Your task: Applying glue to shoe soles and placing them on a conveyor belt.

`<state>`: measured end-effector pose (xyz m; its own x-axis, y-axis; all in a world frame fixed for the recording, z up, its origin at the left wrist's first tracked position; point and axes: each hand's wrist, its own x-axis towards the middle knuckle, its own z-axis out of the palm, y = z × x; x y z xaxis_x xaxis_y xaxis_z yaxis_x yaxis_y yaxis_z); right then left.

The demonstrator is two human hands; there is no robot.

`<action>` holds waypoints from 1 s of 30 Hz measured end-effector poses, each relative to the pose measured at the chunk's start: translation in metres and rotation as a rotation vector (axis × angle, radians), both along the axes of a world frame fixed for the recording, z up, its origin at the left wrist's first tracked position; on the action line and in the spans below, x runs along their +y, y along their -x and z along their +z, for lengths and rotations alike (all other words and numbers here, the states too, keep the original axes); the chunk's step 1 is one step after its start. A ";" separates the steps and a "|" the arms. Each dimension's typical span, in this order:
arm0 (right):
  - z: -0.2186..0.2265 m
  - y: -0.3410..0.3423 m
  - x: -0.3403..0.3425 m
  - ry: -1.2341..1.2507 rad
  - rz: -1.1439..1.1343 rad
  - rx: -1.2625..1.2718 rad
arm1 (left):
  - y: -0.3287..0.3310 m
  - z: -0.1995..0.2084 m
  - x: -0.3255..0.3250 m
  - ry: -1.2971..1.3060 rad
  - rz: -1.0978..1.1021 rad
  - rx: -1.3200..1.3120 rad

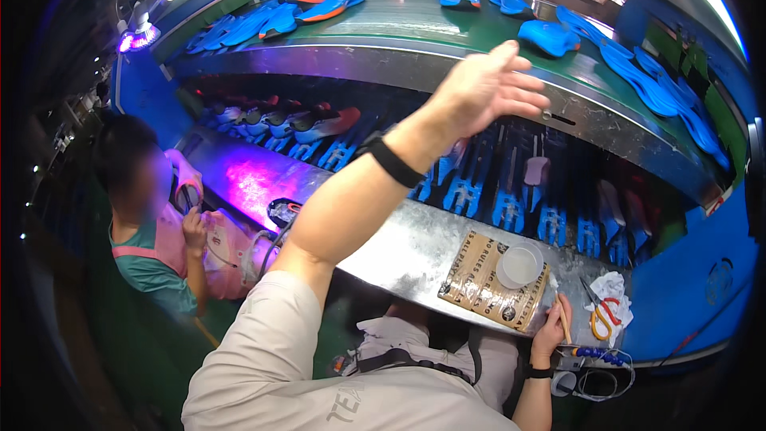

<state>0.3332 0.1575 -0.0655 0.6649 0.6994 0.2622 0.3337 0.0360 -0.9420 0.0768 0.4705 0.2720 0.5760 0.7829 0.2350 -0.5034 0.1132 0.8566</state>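
Note:
My left hand is raised in front of the conveyor belt's metal edge, its fingers spread and nothing in it. Just beyond its fingertips lies a blue sole-shaped piece on the green belt. At the bench's front edge, my right hand is closed around a thin brush with a wooden handle. Left of that hand, a translucent round cup stands on a brown printed cardboard sheet. To its right are yellow-handled scissors, a red-handled tool and crumpled white paper.
More blue sole-shaped pieces lie along the belt. Under it hang several blue forked parts in a row. A co-worker in a pink apron sits at left beside the metal bench. A blue segmented hose is at right.

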 end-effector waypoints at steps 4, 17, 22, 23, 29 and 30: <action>0.010 0.005 -0.002 0.015 -0.001 -0.053 | 0.097 0.002 0.054 -0.290 0.461 0.154; 0.016 0.011 0.001 -0.022 0.018 -0.091 | 0.357 0.032 0.172 0.031 1.121 0.649; 0.019 0.010 -0.001 -0.005 0.030 -0.024 | 0.325 0.026 0.083 -0.402 1.548 1.147; 0.013 0.007 -0.002 0.001 0.032 -0.021 | 0.315 0.025 0.055 -0.511 1.660 1.348; 0.001 -0.001 -0.005 -0.032 0.050 0.125 | 0.314 0.014 -0.071 -1.211 2.205 1.357; 0.000 -0.005 -0.005 -0.040 0.059 0.185 | 0.310 0.016 -0.088 -1.188 2.250 1.276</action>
<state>0.3385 0.1528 -0.0658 0.6626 0.7300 0.1674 0.1510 0.0888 -0.9845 -0.2333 0.3829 0.2878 -0.0658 0.0366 0.9972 0.9902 0.1260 0.0607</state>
